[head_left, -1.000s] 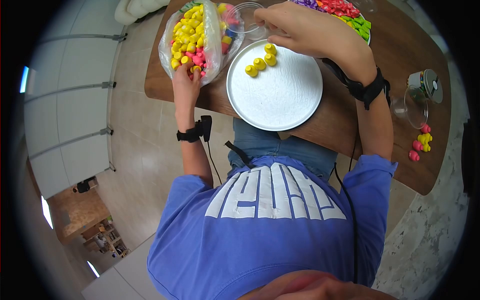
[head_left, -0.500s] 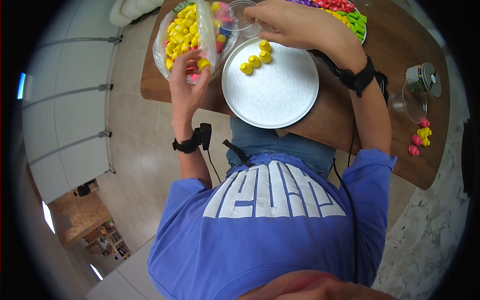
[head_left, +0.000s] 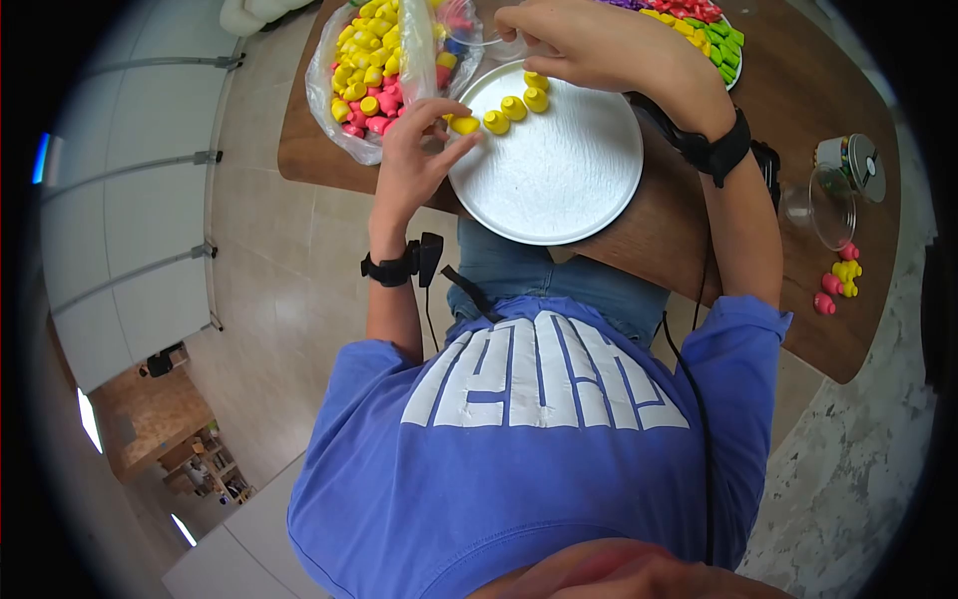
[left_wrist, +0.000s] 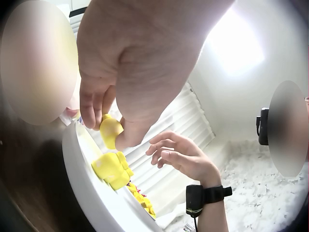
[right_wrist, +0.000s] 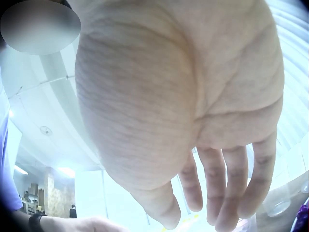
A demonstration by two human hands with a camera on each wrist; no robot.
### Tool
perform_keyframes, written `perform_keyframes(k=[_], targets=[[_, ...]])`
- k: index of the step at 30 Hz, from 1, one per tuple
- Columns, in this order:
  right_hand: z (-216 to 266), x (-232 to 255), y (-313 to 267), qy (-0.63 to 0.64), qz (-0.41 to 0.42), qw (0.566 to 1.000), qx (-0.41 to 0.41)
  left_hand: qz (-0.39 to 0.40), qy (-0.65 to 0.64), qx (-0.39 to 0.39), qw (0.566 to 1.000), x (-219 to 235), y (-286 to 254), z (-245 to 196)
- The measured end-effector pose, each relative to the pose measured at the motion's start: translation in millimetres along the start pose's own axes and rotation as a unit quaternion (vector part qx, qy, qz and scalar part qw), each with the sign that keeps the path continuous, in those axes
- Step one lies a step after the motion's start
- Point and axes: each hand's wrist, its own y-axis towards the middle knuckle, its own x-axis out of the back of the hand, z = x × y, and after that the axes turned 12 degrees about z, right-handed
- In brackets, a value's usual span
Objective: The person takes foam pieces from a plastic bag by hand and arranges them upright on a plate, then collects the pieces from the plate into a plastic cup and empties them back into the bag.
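Note:
My left hand [head_left: 407,165] pinches a small yellow knobbed toy piece [head_left: 464,125] between thumb and fingers, over the left rim of the round white plate [head_left: 554,190]. In the left wrist view, that yellow piece [left_wrist: 111,131] hangs close over the others. Several matching yellow pieces [head_left: 513,108] stand in a line on the plate, up toward its far edge. My right hand [head_left: 609,48] hovers over that far edge, fingers loosely bent; in the right wrist view the hand [right_wrist: 193,96] holds nothing. Left of the plate, a clear plastic bag [head_left: 417,50] is full of yellow and pink pieces.
A clear plastic tub [head_left: 489,42] sits behind the plate, partly behind my right hand. At the far right lies a plate of coloured packets [head_left: 720,48]. A lidded jar [head_left: 848,165], a clear cup [head_left: 831,208] and several pink and yellow pieces [head_left: 846,275] occupy the table's right end.
My left hand has drawn a yellow piece out of the bag and carried it right to the plate's left rim. My right hand has stayed about where it was.

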Motion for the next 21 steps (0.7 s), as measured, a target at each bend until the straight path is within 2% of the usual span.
perform_keyframes(k=[3,5,9,12,15,17,21], targets=[[-1,-4,3,0.002,0.012,1.0,-0.003,0.015,0.039,0.01,0.999,0,2,-7],[1,-3,2,0.002,0.005,1.0,0.003,0.027,0.088,-0.025,0.995,-3,2,-9],[2,-4,-2,-0.008,0.0,1.0,-0.011,0.037,0.092,-0.027,0.995,-5,5,-12],[1,-4,-1,-0.01,-0.007,1.0,-0.003,0.055,0.096,0.014,0.994,-5,5,-17],[-3,-6,-3,-0.011,-0.014,1.0,0.009,0.051,0.048,0.008,0.998,-3,4,-16],[-6,-7,-4,-0.012,-0.029,0.999,0.021,0.019,-0.013,-0.006,1.0,5,2,-9],[-10,-5,-5,-0.016,-0.046,0.998,0.04,-0.026,0.065,0.013,0.997,38,-7,5]])
